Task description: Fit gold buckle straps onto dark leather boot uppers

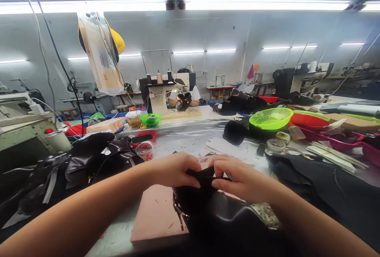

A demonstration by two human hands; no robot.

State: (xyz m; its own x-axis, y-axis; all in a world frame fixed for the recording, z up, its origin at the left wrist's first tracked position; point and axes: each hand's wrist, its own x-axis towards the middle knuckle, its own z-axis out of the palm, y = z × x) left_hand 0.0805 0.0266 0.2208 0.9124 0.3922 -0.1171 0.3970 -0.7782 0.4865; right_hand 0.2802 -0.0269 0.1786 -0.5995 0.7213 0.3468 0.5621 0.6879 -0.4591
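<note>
A black glossy leather-like piece, perhaps a bag (pixel 225 217), lies in front of me, partly over a pale pink block (pixel 160 213). My left hand (pixel 178 170) pinches its upper edge between thumb and fingers. Just to the right, my right hand (pixel 233 174) grips the same edge, also with thumb and fingers closed. The two hands are close together, with a short stretch of black edge between them. A metal zipper or chain-like trim runs down the piece's left side. Its lower part is dark and runs out of view.
Black leather-like pieces (pixel 97 158) are heaped at left; black sheets (pixel 326 186) lie at right. Beyond are a red tray (pixel 143 138), a green basket (pixel 151 119), a lime basket (pixel 270 118) and a tape roll (pixel 275 145). A person sits behind a sewing machine (pixel 162 95) opposite.
</note>
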